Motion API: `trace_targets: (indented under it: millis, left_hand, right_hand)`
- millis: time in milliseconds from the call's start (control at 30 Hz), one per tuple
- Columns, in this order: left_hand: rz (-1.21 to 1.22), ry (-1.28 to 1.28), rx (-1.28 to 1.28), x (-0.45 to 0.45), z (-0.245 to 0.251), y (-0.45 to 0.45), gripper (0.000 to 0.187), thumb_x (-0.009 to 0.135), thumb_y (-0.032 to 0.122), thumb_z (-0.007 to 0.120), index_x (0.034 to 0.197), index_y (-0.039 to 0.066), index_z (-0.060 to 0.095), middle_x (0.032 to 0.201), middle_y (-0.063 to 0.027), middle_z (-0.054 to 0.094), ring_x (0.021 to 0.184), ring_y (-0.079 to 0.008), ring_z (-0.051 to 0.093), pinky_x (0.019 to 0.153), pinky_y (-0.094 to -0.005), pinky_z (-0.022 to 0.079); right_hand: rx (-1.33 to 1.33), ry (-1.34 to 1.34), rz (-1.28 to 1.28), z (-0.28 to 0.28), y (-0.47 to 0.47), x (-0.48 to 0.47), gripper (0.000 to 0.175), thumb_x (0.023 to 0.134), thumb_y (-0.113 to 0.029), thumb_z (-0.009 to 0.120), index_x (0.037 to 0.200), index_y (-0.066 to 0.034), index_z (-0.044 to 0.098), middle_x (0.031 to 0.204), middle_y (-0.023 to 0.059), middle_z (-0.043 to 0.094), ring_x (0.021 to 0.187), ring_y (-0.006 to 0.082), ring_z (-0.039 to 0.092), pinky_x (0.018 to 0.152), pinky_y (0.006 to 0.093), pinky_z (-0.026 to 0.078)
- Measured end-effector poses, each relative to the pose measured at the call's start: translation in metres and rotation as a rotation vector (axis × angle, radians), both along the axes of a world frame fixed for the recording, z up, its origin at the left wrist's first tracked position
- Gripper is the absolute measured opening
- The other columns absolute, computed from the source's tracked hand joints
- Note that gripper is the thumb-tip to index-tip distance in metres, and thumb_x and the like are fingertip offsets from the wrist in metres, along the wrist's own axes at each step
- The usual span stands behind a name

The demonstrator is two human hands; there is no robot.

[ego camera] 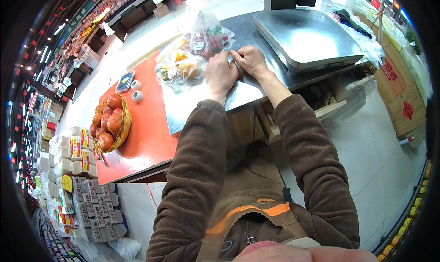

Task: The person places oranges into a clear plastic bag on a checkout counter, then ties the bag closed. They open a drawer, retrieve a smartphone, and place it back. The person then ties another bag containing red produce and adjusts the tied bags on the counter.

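My left hand (221, 73) and my right hand (250, 60) meet over the metal counter (240, 95), fingers curled and nearly touching. Whether something small is between the fingers is hidden. Just beyond them stands a clear plastic bag (206, 35) with dark red contents, bearing a label and green print. Left of my left hand lie more clear bags (180, 64) with orange and yellow items. A flat metal weighing platform (309, 36) is on the counter to the right of my right hand.
On the orange-red mat (147, 124) are a wicker basket (126, 124) of reddish-brown round fruit, two small white rolls (137, 96) and a dark plastic-covered pack (125, 81). Below the counter's right edge a drawer (331, 109) stands out. Stacked packages (98, 207) are at lower left.
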State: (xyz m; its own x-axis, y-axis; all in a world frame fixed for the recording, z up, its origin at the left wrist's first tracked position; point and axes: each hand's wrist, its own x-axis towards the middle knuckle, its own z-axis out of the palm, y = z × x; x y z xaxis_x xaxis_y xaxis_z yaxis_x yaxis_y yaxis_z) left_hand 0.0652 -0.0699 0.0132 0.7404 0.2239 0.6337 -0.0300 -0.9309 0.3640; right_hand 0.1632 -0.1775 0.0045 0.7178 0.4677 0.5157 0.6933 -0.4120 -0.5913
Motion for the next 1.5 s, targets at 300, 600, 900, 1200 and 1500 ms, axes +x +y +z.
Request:
trace_targets:
  millis: [300,600,900,1200,1500]
  left_hand:
    - [0.015,-0.079,0.042,-0.001,0.0,-0.001,0.028,0.079,0.015,0.064,0.105,0.002,0.065,0.097,-0.0166,0.065,0.093,-0.0362,0.06,0.081,-0.0474,0.05]
    - [0.044,-0.013,0.094,0.0,-0.002,0.001,0.019,0.079,0.015,0.064,0.092,0.001,0.067,0.096,-0.0169,0.063,0.093,-0.0358,0.059,0.08,-0.0481,0.049]
    - [0.006,0.016,0.051,0.001,-0.001,-0.001,0.016,0.079,0.012,0.062,0.091,0.002,0.068,0.093,-0.0144,0.064,0.093,-0.0346,0.059,0.08,-0.0476,0.049]
    - [0.03,-0.026,0.053,0.001,-0.003,0.0,0.02,0.078,0.013,0.063,0.094,0.002,0.068,0.096,-0.0169,0.063,0.095,-0.0357,0.058,0.079,-0.0464,0.05]
    - [0.164,0.18,0.049,-0.001,0.003,0.001,0.034,0.08,0.021,0.066,0.11,0.005,0.068,0.109,-0.0175,0.062,0.11,-0.0344,0.056,0.092,-0.047,0.046]
  right_hand:
    - [0.03,-0.054,0.026,0.002,0.0,-0.003,0.046,0.092,-0.044,0.064,0.066,-0.0064,0.069,0.072,0.0094,0.066,0.082,0.0291,0.062,0.069,0.0422,0.051]
    - [0.05,0.009,-0.01,0.004,-0.002,-0.005,0.046,0.092,-0.045,0.061,0.069,-0.0072,0.07,0.079,0.0088,0.068,0.085,0.0299,0.062,0.074,0.0446,0.051]
    - [0.003,-0.047,-0.038,0.004,-0.002,-0.005,0.044,0.092,-0.044,0.062,0.069,-0.0077,0.072,0.08,0.0106,0.069,0.086,0.03,0.064,0.077,0.0429,0.051]
    - [-0.096,0.05,-0.086,0.013,-0.005,-0.009,0.036,0.087,-0.041,0.064,0.078,-0.0075,0.072,0.087,0.0107,0.07,0.094,0.0302,0.062,0.079,0.0431,0.051]
    - [-0.336,-0.082,-0.458,0.004,0.001,-0.005,0.037,0.079,-0.041,0.072,0.102,-0.0125,0.071,0.115,0.0109,0.064,0.116,0.0294,0.054,0.103,0.048,0.038]
